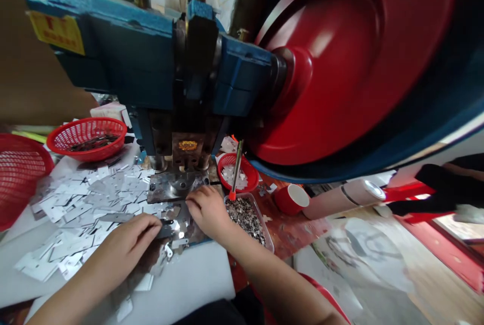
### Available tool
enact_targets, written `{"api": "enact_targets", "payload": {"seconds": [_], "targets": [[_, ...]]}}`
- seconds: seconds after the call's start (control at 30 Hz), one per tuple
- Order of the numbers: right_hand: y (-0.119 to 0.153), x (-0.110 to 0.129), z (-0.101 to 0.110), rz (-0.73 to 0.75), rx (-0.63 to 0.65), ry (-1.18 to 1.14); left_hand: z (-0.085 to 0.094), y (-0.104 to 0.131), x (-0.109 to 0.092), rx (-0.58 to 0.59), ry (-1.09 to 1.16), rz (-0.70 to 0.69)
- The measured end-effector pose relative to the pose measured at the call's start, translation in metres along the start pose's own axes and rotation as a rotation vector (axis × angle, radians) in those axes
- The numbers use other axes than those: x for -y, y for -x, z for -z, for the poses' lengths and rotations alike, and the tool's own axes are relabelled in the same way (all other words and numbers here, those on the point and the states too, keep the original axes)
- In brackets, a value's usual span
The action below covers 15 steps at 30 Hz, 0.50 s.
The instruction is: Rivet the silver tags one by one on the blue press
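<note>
My left hand is closed in a pinch in front of the blue press. A thin dark piece sticks out from its fingertips; its kind is unclear. My right hand has its fingers curled down at the front right edge of the metal die. What those fingers hold, if anything, is hidden. Below the die, small shiny metal pieces lie between my hands. Flat metal plates are heaped loosely to the left of the die.
Red plastic baskets stand at the left, and a smaller red basket sits behind my right hand. A clear tub holds tiny metal bits. A red cup and a pale cylinder lie right, below the large red flywheel.
</note>
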State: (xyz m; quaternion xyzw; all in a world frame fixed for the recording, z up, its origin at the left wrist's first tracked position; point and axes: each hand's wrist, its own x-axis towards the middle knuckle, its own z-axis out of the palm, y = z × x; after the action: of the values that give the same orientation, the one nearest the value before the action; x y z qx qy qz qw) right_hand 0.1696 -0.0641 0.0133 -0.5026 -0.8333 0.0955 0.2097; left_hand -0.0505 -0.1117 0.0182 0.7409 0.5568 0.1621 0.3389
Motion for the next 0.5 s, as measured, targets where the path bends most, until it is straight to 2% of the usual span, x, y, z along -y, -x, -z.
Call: {"api": "enact_targets", "payload": {"seconds": [0.1, 0.23, 0.33, 0.43, 0.5], "targets": [[-0.022, -0.006, 0.003, -0.036, -0.14, -0.027, 0.003, -0.002, 0.002, -0.062, 0.209, 0.083], [-0.045, -0.012, 0.004, 0.049, -0.087, 0.041, 0.005, -0.008, -0.004, -0.01, 0.485, 0.146], [-0.048, -0.014, 0.01, 0.074, -0.037, 0.088, 0.008, -0.012, -0.011, 0.043, 0.693, 0.197], [-0.041, -0.014, 0.018, 0.069, -0.034, 0.029, 0.009, -0.017, -0.017, 0.018, 0.837, 0.222], [-0.035, -0.013, 0.021, 0.078, -0.08, -0.063, 0.009, -0.02, -0.019, -0.017, 0.876, 0.24]]}}
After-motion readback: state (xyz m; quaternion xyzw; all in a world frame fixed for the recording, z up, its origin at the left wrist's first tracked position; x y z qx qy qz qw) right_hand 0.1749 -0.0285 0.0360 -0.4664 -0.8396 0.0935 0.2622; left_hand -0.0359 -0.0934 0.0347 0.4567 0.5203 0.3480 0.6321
